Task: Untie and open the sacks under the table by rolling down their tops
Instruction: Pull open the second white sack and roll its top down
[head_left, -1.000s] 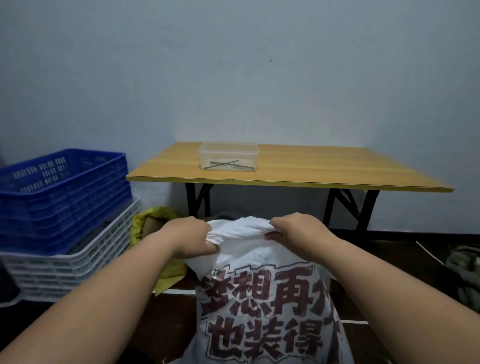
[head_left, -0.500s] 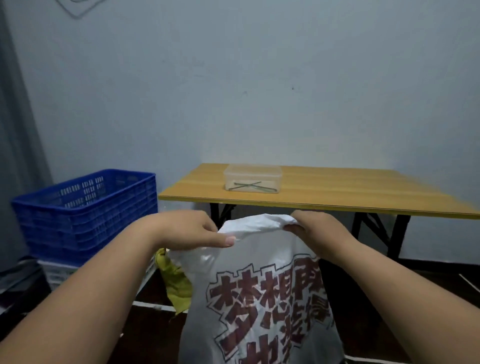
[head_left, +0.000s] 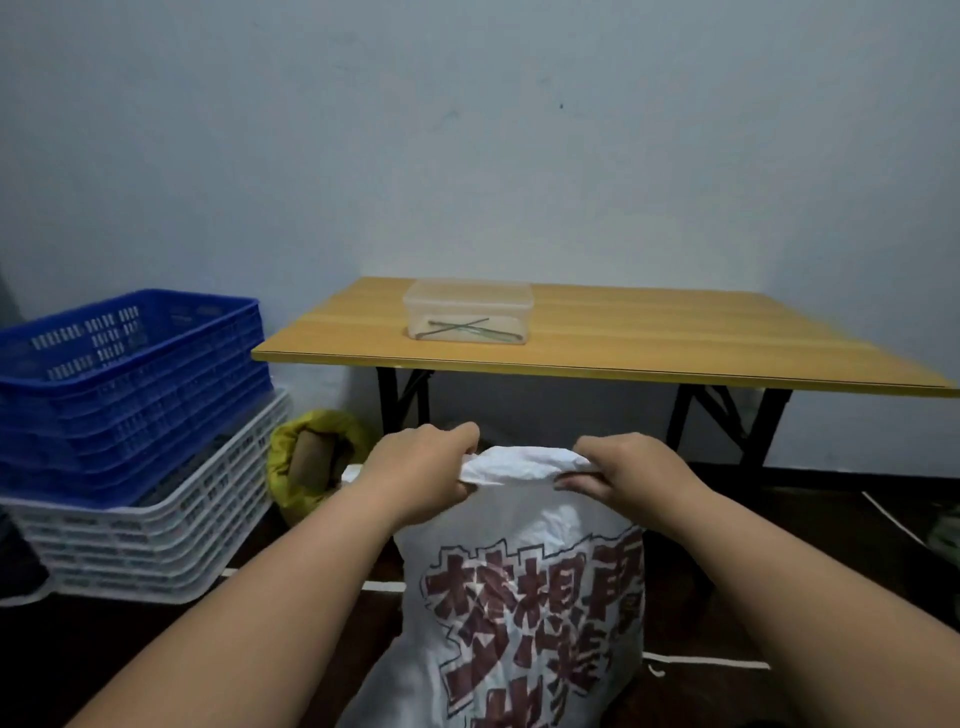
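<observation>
Before the wooden table (head_left: 675, 338), each hand (head_left: 421, 470) (head_left: 631, 475) grips the white sack's (head_left: 524, 571) top.

So there's a wood-top surface (head_left: 675, 343) on black folding legs against a pale blue wall (head_left: 467, 130). A clear plastic tub (head_left: 468, 310) sits toward its 10 o'clock corner, with what look like two thin metal rods crossed inside, hard to tell. Over at 9 o'clock a blue crate (head_left: 130, 374) is stacked in a white crate (head_left: 156, 535) on the dark floor (head_left: 130, 644).
</observation>
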